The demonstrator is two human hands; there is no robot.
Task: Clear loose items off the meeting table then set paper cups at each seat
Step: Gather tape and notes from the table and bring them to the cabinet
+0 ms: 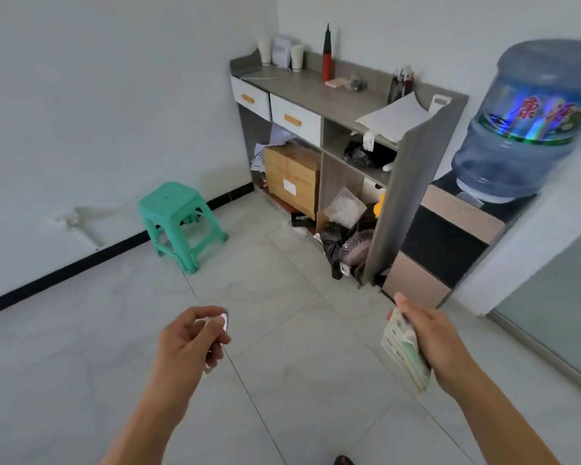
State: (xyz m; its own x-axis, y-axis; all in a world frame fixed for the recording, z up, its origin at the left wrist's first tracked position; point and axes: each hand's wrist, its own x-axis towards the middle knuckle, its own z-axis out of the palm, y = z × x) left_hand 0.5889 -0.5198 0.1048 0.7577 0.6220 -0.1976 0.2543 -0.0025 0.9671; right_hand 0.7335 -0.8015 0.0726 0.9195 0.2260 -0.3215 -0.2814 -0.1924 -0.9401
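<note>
My left hand (188, 340) is closed around a small white object (220, 322) that pokes out between thumb and fingers; what it is I cannot tell. My right hand (430, 340) grips a green-and-white tissue packet (405, 354) by its side. Both hands hang over the tiled floor, short of a grey side cabinet (316, 92). Two stacks of white paper cups (264, 50) (297, 57) stand at the back left of the cabinet top. The meeting table is out of view.
On the cabinet top are a red-and-black bottle (327, 58), a pen holder (401, 85) and loose white sheets (396, 117). Boxes and bags fill its shelves. A green plastic stool (178, 216) stands by the left wall. A water dispenser (524, 129) is at the right.
</note>
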